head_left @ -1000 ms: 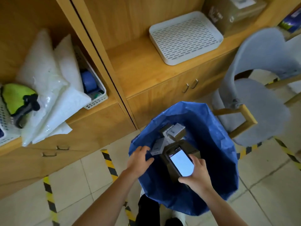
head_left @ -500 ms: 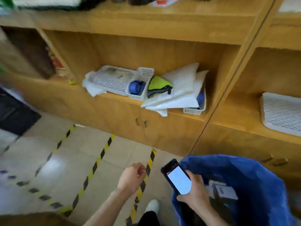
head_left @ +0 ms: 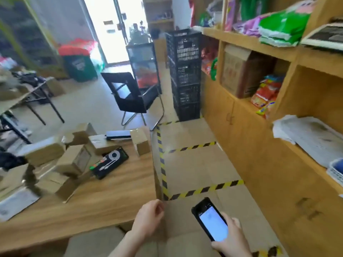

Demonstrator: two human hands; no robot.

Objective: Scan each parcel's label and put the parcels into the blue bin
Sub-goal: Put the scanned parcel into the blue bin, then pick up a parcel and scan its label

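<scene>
Several brown cardboard parcels (head_left: 74,160) lie piled on the left part of a wooden table (head_left: 104,197), with one small upright box (head_left: 141,143) near its far right corner. My right hand (head_left: 230,236) grips a black handheld scanner (head_left: 211,221) with a lit screen, low over the floor to the right of the table. My left hand (head_left: 150,217) hangs empty with loosely curled fingers at the table's near right corner. The blue bin is out of view.
A flat black package with a white cable (head_left: 109,162) lies on the table. Black-yellow floor tape (head_left: 204,190) marks the aisle. Wooden shelving (head_left: 259,138) lines the right. A black chair (head_left: 133,97) and stacked black crates (head_left: 185,75) stand beyond the table.
My view has swung left, from the blue bin and shelf to the table with parcels. My left hand came out of the bin empty; my right hand still holds the scanner.
</scene>
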